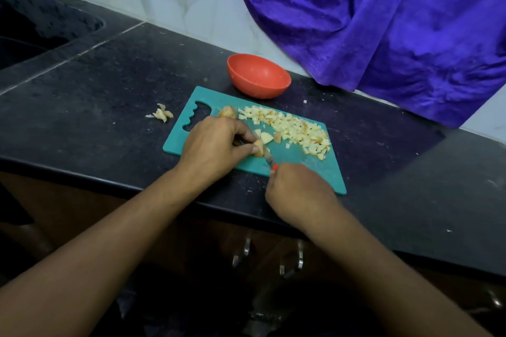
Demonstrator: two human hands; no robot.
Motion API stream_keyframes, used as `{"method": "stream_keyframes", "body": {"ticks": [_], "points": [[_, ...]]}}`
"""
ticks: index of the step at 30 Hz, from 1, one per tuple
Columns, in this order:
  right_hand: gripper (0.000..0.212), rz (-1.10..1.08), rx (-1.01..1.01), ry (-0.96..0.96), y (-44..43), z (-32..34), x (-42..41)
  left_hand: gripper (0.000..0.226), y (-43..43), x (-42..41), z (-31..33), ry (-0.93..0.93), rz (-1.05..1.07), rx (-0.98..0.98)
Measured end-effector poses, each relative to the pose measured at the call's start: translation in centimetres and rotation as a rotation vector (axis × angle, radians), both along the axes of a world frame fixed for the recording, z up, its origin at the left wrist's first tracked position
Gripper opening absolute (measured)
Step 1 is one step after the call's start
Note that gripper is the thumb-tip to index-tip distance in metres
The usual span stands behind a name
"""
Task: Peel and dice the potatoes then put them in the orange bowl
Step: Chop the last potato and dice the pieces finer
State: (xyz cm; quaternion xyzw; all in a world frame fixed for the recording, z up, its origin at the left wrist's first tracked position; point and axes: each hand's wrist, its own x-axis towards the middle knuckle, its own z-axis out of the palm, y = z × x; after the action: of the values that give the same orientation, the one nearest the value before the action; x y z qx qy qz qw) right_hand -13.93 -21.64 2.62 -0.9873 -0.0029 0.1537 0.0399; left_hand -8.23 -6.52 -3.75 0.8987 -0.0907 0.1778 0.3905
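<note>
Left hand (216, 142) pinches a potato chunk (258, 148) on the board (301, 167), right hand (298, 186) fisted round the knife (269, 159). Dice (295, 128) piled right, bowl (258, 75) just beyond, peels (161, 113) off left.

Board (295, 156), under the right hand (298, 189): matt teal plastic. Bowl (258, 75), beyond the left hand (216, 142): smooth orange plastic. Counter (109, 85): polished speckled dark stone. Cloth (383, 22): shiny purple fabric.

Home kitchen: black stone counter (109, 85) is running left to right, what is probably a sink (32, 33) is sitting far left, pale tiled wall (191, 8) is standing behind, cabinet handles (247, 247) are showing below the near edge, diced potato (295, 128) is lying on a teal chopping board (301, 167).
</note>
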Motion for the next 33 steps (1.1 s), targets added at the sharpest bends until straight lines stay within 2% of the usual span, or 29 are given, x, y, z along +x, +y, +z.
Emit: {"method": "stream_keyframes", "body": {"ticks": [5, 12, 17, 20, 23, 27, 29, 33], "points": [[0.027, 0.045, -0.073, -0.070, 0.0, 0.0, -1.2, 0.016, 0.0, 0.0, 0.1, 0.006, 0.008, 0.005], [0.029, 0.095, -0.086, 0.090, 1.2, 6.1, 3.0, 0.015, 0.0, -0.3, 0.3, 0.009, 0.011, 0.039], [0.025, 0.111, -0.101, 0.222, 2.6, 7.5, 3.9, 0.013, 0.0, -0.3, 0.3, -0.013, 0.025, 0.060], [0.025, 0.117, -0.103, 0.143, 2.4, 6.6, 3.2, 0.013, 0.0, -0.2, 0.2, -0.021, 0.013, 0.060], [0.015, 0.082, -0.052, 0.018, 1.7, 3.3, 1.6, 0.013, -0.1, -0.3, 0.2, -0.028, 0.013, 0.035], [0.027, 0.016, -0.008, -0.062, 1.1, -0.9, -1.6, 0.012, -0.1, -0.1, 0.0, -0.022, 0.024, 0.030], [0.027, 0.030, -0.019, -0.057, 0.9, -1.1, -2.1, 0.012, -0.1, -0.2, 0.2, -0.020, 0.031, 0.046], [0.024, 0.040, -0.026, 0.071, 0.2, 2.5, -0.1, 0.013, -0.1, -0.3, 0.2, -0.011, 0.028, 0.050]]}}
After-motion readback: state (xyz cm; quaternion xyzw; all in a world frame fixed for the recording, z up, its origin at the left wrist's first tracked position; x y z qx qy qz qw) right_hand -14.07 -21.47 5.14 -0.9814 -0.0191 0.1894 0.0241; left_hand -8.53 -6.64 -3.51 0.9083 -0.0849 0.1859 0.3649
